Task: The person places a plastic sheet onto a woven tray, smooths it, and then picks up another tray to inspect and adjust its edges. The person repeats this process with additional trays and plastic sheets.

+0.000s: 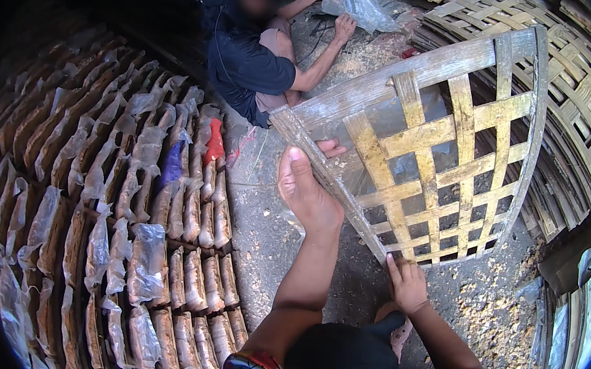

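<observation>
A woven bamboo lattice tray [462, 133] with a greyish wooden border is held up at a tilt in front of me. My left hand [310, 192] is closed on its left edge, the thumb on the near side and the fingertips showing beyond the wood. At the tray's lower corner, my right hand [408, 284] grips the border with bent fingers; part of that grip is hidden. Clear plastic shows behind the upper slats, but whether it touches the tray I cannot tell.
Rows of stacked trays lined with plastic [138, 262] fill the left side. Ahead, a person in dark clothes [250, 63] crouches, holding a clear plastic sheet [361, 9]. More woven trays [580, 105] are piled at right. Crumbs litter the grey floor [481, 323].
</observation>
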`<state>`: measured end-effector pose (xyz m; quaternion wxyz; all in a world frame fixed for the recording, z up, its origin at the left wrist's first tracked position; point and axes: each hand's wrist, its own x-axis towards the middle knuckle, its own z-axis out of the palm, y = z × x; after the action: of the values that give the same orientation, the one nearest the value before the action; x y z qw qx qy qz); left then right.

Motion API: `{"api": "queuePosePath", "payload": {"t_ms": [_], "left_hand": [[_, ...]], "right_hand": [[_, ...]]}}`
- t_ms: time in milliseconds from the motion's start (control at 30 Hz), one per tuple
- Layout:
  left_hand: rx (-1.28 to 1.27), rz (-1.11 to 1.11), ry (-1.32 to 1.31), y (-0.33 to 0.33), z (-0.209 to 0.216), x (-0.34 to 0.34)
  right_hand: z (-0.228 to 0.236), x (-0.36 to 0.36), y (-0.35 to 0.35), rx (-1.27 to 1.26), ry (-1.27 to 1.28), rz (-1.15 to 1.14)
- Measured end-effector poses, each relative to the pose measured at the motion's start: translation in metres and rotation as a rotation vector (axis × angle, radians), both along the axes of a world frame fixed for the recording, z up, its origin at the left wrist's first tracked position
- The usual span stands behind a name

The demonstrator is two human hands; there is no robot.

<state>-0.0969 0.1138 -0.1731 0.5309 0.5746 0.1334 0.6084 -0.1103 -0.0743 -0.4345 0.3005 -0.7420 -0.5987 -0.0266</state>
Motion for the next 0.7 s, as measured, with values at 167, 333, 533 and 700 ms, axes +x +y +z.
{"api": "queuePosePath", "payload": {"t_ms": [167,333,533,700], "left_hand": [[-0.019,0.049,0.021,0.000,0.001,0.012],[-0.021,0.078,-0.027,0.022,-0.019,0.008],[0.010,0.058,-0.003,0.023,-0.012,0.017],[-0.019,0.118,-0.002,0.037,-0.025,0.013]], "right_hand": [[-0.010,0.000,-0.012,-0.135,-0.043,0.043],[-0.038,0.000,-0.025,-0.203,-0.144,0.076],[-0.046,0.029,-0.038,-0.047,0.183,0.073],[-0.021,0.074,-0.047,0.263,0.203,-0.421]]}}
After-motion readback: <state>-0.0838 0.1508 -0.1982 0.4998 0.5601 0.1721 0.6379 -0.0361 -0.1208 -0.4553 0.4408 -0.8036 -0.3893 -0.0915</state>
